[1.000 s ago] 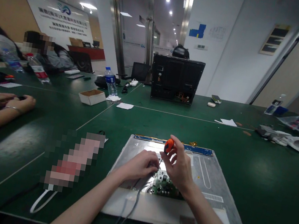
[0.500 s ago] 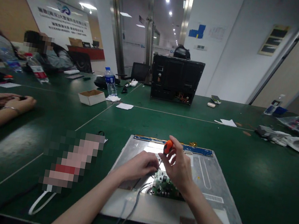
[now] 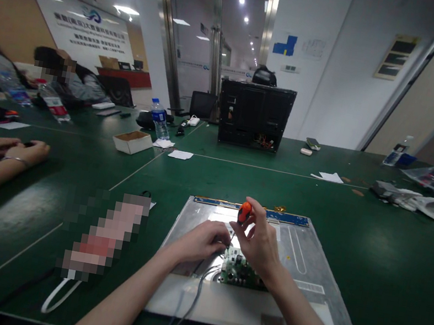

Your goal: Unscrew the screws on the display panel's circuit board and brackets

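Lower centre of frame | right hand [image 3: 261, 240] is gripping orange screwdriver [image 3: 245, 212] by green circuit board [image 3: 240, 272] | left hand [image 3: 208, 239] is nearing its tip, grip: cannot tell | holding shaft steady is probably helping

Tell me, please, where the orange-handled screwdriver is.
In the head view, the orange-handled screwdriver is slightly right of centre, in the right hand, beside the left hand, over the metal panel.
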Demonstrator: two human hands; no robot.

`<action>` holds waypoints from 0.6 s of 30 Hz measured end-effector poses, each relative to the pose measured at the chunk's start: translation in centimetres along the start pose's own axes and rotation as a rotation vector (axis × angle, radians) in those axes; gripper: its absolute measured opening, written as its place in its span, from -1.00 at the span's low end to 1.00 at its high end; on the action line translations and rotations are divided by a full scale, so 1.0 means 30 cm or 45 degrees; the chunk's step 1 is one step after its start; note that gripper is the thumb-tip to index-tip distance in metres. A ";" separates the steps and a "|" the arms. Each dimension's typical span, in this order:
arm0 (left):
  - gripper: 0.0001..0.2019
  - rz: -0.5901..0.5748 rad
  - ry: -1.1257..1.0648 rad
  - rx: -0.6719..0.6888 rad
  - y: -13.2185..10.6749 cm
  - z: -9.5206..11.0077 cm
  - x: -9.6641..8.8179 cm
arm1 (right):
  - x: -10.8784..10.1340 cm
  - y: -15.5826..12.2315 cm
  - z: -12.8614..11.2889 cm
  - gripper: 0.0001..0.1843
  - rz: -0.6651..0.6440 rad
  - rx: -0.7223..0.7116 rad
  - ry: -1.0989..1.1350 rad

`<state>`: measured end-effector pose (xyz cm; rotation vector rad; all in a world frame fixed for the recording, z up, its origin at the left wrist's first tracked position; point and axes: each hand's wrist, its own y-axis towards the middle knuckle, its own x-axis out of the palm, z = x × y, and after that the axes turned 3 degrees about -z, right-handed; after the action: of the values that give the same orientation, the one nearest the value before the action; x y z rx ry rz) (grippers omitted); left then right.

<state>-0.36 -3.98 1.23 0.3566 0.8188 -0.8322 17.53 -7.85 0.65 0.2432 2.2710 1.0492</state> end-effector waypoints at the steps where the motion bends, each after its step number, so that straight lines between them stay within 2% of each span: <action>1: -0.88 -0.001 -0.001 0.001 0.000 -0.002 0.000 | -0.001 0.001 -0.002 -0.43 -0.006 0.009 0.004; 12: -0.78 -0.023 0.033 0.038 0.005 -0.007 0.010 | 0.002 0.003 -0.004 -0.44 -0.012 -0.009 0.024; 18: -0.80 -0.001 0.044 0.049 0.007 -0.026 0.023 | 0.006 0.002 0.000 -0.46 -0.009 -0.025 0.007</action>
<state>-0.32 -3.76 0.20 0.4059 0.8358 -0.8451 17.38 -7.75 0.61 0.2244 2.2640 1.0698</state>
